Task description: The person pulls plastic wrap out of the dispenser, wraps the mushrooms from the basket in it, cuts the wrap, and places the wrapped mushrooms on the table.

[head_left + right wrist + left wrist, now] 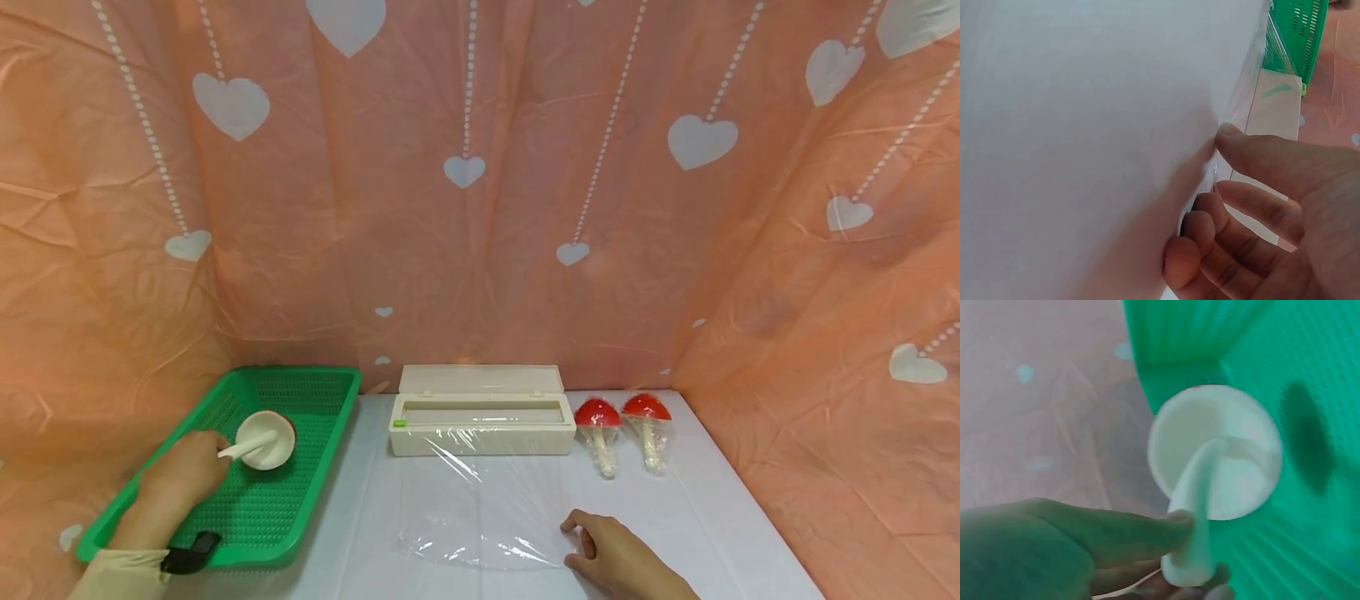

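Note:
My left hand (187, 467) pinches the white stem of a red-capped mushroom (268, 442) and holds it over the green basket (318, 487). In the left wrist view the cap's pale hollow underside (1235, 481) faces up toward the camera. A sheet of clear plastic wrap (480, 517) stretches forward over the table from a white wrap dispenser (480, 440) with its lid raised. By the wrap's near right corner is my right hand (618, 554), its fingers bent and the thumb apart from the forefinger. In the right wrist view the thumb tip (1229, 130) lies right at the wrap's edge.
To the right of the dispenser, two red-capped mushrooms (597, 412) lie wrapped in clear film. Pink curtains (495, 250) with white hearts enclose the white table (705, 492) at the back and sides. The basket takes up the table's left side.

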Motion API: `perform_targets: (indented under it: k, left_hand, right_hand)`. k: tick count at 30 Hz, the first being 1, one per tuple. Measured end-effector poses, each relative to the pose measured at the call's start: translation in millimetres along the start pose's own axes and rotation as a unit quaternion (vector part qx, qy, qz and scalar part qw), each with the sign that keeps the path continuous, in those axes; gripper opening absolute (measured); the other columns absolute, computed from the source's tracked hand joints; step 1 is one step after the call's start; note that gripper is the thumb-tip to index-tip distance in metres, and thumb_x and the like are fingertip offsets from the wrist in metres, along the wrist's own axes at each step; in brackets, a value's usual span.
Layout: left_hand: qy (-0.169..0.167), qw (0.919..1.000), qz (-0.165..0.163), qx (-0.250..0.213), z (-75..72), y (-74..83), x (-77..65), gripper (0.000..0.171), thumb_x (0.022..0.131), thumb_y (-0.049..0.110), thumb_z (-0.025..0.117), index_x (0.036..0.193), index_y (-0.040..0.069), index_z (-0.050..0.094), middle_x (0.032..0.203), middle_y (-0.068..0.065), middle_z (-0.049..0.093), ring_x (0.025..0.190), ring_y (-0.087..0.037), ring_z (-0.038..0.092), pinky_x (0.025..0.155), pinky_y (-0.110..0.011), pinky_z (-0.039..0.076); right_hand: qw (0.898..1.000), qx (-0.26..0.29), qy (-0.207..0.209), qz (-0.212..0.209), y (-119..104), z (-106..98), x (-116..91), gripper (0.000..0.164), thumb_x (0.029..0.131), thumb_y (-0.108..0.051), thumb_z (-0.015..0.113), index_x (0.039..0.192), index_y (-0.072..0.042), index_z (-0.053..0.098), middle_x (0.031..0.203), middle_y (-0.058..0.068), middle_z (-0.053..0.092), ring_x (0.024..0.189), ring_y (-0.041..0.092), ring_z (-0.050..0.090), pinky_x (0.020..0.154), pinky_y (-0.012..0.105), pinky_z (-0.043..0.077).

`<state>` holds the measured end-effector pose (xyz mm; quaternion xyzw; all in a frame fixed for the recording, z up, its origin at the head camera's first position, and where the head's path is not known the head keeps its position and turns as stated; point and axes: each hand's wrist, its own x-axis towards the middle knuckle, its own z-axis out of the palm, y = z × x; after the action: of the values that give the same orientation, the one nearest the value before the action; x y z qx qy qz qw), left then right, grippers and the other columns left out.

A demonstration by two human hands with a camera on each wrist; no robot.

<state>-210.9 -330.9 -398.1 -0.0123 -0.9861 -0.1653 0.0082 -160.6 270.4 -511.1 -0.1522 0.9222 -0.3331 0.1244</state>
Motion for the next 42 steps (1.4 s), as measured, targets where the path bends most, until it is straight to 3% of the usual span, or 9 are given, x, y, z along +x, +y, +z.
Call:
perform_targets:
  k: [6,11,14,20,26,32,37,39,42]
  left_hand:
    - [0.093,0.9938,0.034,-0.049,0.3,26.1,-1.4,0.031,0.101,0.007,0.060,0.122,-0.014,0.066,0.102,-0.029,0.063,0.074,-0.027,0.051,0.058,-0.037,0.040]
    - [0.160,0.9808,0.076,-0.081,4.2,57.4,-6.0,0.026,0.100,0.006,0.067,0.122,-0.007,0.071,0.104,-0.025,0.065,0.080,-0.028,0.054,0.064,-0.040,0.041]
    - [0.181,0.9724,0.101,-0.106,9.6,77.9,-8.9,0.023,0.099,0.005,0.072,0.120,-0.003,0.073,0.106,-0.022,0.067,0.084,-0.030,0.060,0.069,-0.043,0.045]
    - [0.180,0.9619,0.132,-0.158,25.1,115.3,-14.3,0.024,0.097,0.004,0.078,0.122,0.003,0.075,0.109,-0.014,0.067,0.095,-0.032,0.070,0.077,-0.048,0.057]
    - [0.201,0.9423,0.179,-0.199,50.1,145.3,-10.2,0.026,0.092,-0.001,0.083,0.116,0.006,0.078,0.101,-0.003,0.068,0.090,-0.024,0.071,0.079,-0.042,0.061]
    - [0.156,0.9318,0.217,-0.245,83.5,161.4,0.6,0.026,0.091,-0.005,0.081,0.114,0.008,0.076,0.105,-0.002,0.069,0.094,-0.021,0.070,0.084,-0.037,0.062]
    - [0.155,0.9029,0.286,-0.280,115.1,170.3,10.1,0.029,0.087,-0.012,0.081,0.109,0.006,0.075,0.103,-0.001,0.068,0.092,-0.016,0.066,0.081,-0.033,0.063]
    - [0.146,0.8952,0.305,-0.291,122.6,175.0,11.8,0.028,0.087,-0.013,0.080,0.108,0.005,0.074,0.104,-0.002,0.069,0.091,-0.017,0.066,0.080,-0.031,0.062]
    - [0.112,0.8993,0.304,-0.293,129.6,183.0,14.8,0.026,0.090,-0.011,0.079,0.110,0.004,0.073,0.107,-0.004,0.069,0.095,-0.020,0.067,0.084,-0.031,0.062]
  right_hand:
    - [1.000,-0.006,0.005,-0.003,0.9,-0.4,0.5,0.030,0.093,-0.024,0.084,0.118,-0.015,0.071,0.075,-0.005,0.051,0.066,0.007,0.046,0.058,0.025,0.035]
    - [1.000,-0.010,0.003,0.002,2.0,0.9,1.3,0.030,0.093,-0.024,0.084,0.119,-0.015,0.072,0.074,-0.006,0.051,0.066,0.006,0.046,0.058,0.025,0.036]
    - [1.000,-0.003,0.001,0.004,2.5,1.2,1.0,0.030,0.093,-0.024,0.084,0.119,-0.015,0.072,0.074,-0.006,0.051,0.066,0.007,0.046,0.058,0.025,0.035]
    - [1.000,0.003,-0.004,0.011,4.5,2.3,1.0,0.030,0.093,-0.025,0.084,0.119,-0.015,0.072,0.075,-0.004,0.052,0.066,0.008,0.046,0.057,0.025,0.035]
    - [1.000,-0.013,0.004,0.003,5.3,1.9,1.8,0.031,0.094,-0.025,0.084,0.120,-0.014,0.072,0.075,-0.005,0.050,0.066,0.007,0.045,0.057,0.026,0.035]
    - [1.000,-0.011,0.002,0.016,3.5,1.0,3.1,0.032,0.094,-0.026,0.084,0.121,-0.015,0.072,0.074,-0.004,0.050,0.066,0.009,0.046,0.058,0.026,0.035]
    - [1.000,-0.004,-0.002,0.027,2.5,0.3,4.0,0.032,0.094,-0.026,0.084,0.121,-0.016,0.072,0.074,-0.003,0.051,0.067,0.012,0.047,0.058,0.026,0.036]
    - [0.999,0.001,-0.006,0.032,2.8,0.6,4.4,0.031,0.094,-0.026,0.084,0.121,-0.016,0.072,0.074,-0.003,0.050,0.067,0.012,0.047,0.058,0.026,0.035]
    - [0.999,0.007,-0.009,0.038,3.3,1.3,4.9,0.032,0.093,-0.026,0.085,0.121,-0.016,0.072,0.075,-0.002,0.051,0.068,0.013,0.048,0.058,0.026,0.036]
